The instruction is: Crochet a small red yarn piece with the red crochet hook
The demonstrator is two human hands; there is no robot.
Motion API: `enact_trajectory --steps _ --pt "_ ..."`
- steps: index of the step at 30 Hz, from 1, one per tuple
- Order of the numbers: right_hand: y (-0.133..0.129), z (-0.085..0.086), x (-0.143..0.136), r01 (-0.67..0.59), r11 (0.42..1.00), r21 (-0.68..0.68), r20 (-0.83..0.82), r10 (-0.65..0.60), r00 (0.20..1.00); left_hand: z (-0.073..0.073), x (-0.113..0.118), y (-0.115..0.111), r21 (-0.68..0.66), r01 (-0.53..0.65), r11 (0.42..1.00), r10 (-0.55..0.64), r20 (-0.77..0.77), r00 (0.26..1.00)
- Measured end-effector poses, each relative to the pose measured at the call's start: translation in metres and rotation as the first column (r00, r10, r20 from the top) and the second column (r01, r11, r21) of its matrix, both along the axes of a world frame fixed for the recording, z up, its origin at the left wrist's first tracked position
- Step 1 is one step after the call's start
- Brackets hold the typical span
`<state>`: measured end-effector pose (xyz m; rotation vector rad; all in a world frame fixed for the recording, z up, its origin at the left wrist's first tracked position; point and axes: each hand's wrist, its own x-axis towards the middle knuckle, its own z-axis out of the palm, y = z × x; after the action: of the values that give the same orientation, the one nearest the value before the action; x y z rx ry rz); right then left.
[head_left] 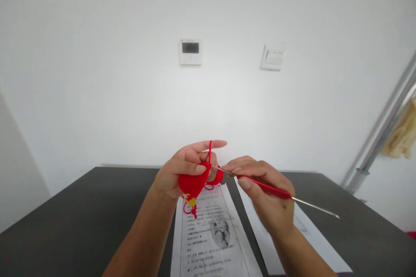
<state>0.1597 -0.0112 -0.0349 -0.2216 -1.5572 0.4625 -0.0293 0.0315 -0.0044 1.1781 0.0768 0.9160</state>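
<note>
My left hand (175, 169) has its fingers closed on a red crocheted piece (191, 184), thumb pressed over its upper part, with the index finger raised and a red strand (209, 151) over it. My right hand (273, 207) grips a red-handled crochet hook (264, 187) like a pen; one metal end points at the top edge of the piece, the other sticks out past the palm. Whether the tip is inside a stitch I can't quite tell at this size.

The piece is above the near edge of the wall-side part of a dark surface (97, 216), over a printed sheet (198, 242), its yellow part (191, 201) and loose red ends (195, 213) hanging low. A white sheet (312, 242) lies to the right.

If the index finger dips, the strand could slacken and a loop slide off. A badly angled tip might split the yarn or prick the supporting fingers, and the dangling ends could tangle if the piece turns.

I see no container, so no contents to report.
</note>
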Motion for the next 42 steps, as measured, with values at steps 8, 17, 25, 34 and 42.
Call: enact_trajectory --steps 8,17,25,34,42 --pt "-0.001 0.008 0.009 -0.002 0.999 0.045 0.084 -0.002 0.996 0.001 0.005 0.0 0.012 0.047 0.999 -0.047 -0.018 0.999" --pt "0.001 0.01 0.014 -0.075 0.996 0.043 0.083 0.071 0.994 0.001 0.009 -0.002 -0.025 0.06 0.998 -0.061 -0.042 0.997" --pt "0.005 0.007 0.01 -0.226 0.964 -0.139 -0.084 0.216 0.973 -0.005 0.002 0.001 0.065 -0.061 0.996 0.07 -0.155 0.986" --pt "0.012 -0.004 0.009 0.097 0.991 0.09 0.08 -0.105 0.991 0.004 0.005 -0.013 0.161 -0.326 0.932 0.359 -0.26 0.896" --pt "0.012 -0.001 0.007 0.04 0.998 -0.056 0.011 -0.04 0.999 0.008 0.009 -0.018 0.19 -0.409 0.892 0.449 -0.297 0.843"
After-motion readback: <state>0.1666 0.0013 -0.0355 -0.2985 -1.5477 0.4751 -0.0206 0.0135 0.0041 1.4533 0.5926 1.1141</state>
